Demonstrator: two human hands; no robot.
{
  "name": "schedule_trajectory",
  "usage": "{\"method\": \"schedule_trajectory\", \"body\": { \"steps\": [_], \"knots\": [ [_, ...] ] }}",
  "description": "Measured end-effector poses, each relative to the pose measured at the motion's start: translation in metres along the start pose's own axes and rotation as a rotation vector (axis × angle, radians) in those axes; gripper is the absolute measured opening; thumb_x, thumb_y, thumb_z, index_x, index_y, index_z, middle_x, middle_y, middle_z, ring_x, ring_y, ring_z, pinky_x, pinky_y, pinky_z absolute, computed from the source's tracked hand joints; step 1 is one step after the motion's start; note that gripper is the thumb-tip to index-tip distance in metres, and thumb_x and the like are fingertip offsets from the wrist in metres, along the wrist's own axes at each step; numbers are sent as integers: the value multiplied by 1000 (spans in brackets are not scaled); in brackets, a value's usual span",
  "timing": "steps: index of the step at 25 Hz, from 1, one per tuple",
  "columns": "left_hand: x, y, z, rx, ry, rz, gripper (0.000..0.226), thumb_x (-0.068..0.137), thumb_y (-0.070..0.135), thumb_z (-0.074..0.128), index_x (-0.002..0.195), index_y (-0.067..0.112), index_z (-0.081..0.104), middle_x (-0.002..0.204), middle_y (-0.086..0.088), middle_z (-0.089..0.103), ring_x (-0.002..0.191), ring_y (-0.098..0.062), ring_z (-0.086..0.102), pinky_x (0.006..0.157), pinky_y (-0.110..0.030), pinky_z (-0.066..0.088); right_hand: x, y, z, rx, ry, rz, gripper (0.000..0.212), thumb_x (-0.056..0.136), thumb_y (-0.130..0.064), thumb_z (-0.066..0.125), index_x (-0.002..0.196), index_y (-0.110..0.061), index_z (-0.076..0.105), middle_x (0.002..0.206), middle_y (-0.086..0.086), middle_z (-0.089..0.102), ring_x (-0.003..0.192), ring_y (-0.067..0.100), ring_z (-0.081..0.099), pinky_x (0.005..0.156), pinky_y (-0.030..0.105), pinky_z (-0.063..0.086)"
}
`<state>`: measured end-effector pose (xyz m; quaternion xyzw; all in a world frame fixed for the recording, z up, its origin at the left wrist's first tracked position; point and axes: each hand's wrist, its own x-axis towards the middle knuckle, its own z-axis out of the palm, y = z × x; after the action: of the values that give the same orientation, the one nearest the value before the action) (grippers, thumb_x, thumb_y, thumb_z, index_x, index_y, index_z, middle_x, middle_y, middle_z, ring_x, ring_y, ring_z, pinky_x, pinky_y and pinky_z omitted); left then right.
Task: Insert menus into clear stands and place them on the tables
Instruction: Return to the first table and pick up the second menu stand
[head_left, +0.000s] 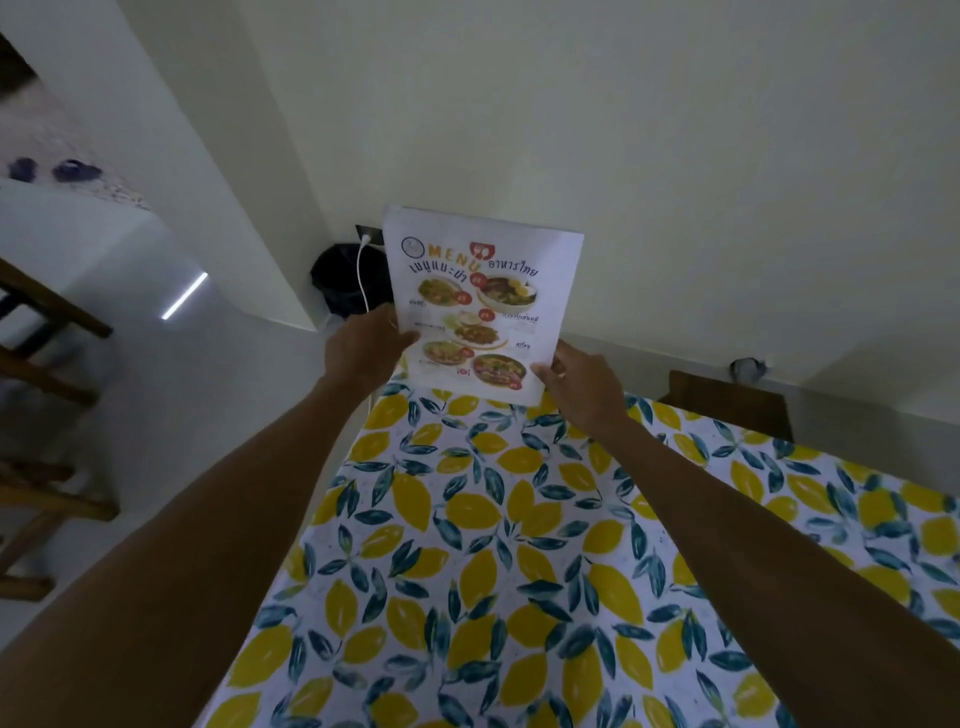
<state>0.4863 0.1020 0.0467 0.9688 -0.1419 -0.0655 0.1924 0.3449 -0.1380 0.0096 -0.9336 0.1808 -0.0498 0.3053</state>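
Both arms are stretching out over the lemon-print tablecloth (519, 545). The left hand (363, 348) and right hand (582, 387) are pinching the menu (483, 301) by its lower edges, holding it upright above the table's far end. Behind it a black bin (337, 280) is standing against the wall.

Small eatery: lemon-print tablecloth (519, 545), wooden chairs (47, 322), a food menu (480, 301).
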Motion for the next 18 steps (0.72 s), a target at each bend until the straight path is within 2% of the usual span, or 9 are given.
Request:
{"method": "schedule_trajectory", "body": {
  "steps": [5,8,13,15,18],
  "knots": [
    [13,-6,12,-42,32,37,36,90,48,58,94,12,54,99,-14,70,88,-36,65,67,-38,45,12,7,10,18,-4,50,35,92,-45,53,107,-14,59,96,10,73,80,30,68,67,45,58],
    [18,-10,19,-117,25,49,32,92,46,58,89,14,51,97,-12,71,87,-34,66,66,-36,43,13,6,12,30,11,66,34,92,-44,53,98,-10,59,92,12,73,77,30,67,65,45,58],
    [19,-9,23,-157,57,69,34,93,41,58,103,8,57,106,-14,70,93,-35,65,70,-36,44,-1,4,20,37,51,24,33,95,-38,53,91,-5,55,83,16,70,69,33,65,56,43,54],
    [17,-10,24,-153,43,54,31,93,39,59,106,11,57,106,-13,70,95,-35,65,72,-37,46,-2,4,21,38,49,44,35,95,-39,52,89,-5,55,83,16,70,70,33,64,57,45,54],
    [15,-11,26,-125,-2,50,31,89,28,64,113,11,54,107,-15,68,100,-37,64,80,-46,53,-2,2,24,27,3,73,40,96,-43,46,86,-5,55,83,18,69,72,35,65,60,47,55]
  ]
}}
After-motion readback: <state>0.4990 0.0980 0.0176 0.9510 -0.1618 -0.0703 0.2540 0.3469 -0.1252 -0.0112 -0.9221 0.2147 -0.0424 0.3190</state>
